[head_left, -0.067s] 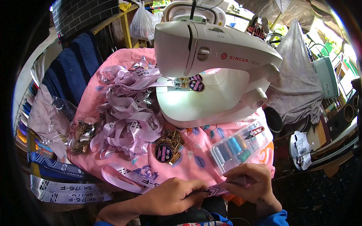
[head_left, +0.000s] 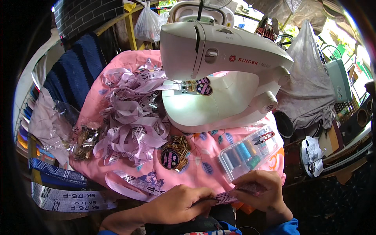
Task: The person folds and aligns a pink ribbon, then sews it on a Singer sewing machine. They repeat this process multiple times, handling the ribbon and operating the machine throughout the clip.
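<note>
A patterned lilac ribbon (head_left: 224,197) stretches between my two hands at the table's near edge. My left hand (head_left: 178,203) pinches it, thumb on top, and my right hand (head_left: 260,191) grips it further right with bent fingers. More of the printed ribbon lies on the cloth just beyond my left hand. A big tangled heap of the same ribbon (head_left: 135,129) rests left of the white sewing machine (head_left: 235,51). One ribbon end runs flat under the presser foot, beside round dark badges (head_left: 204,88) with gold clips. The machine's lamp is lit.
Brass-coloured metal clips (head_left: 181,149) lie with a round dark badge (head_left: 170,158) on the pink flowered cloth (head_left: 199,141). Near my right hand sits a clear box of thread spools (head_left: 243,154), with red-handled snips (head_left: 264,137) on it. A plastic bag of metal clips (head_left: 86,141) is at left.
</note>
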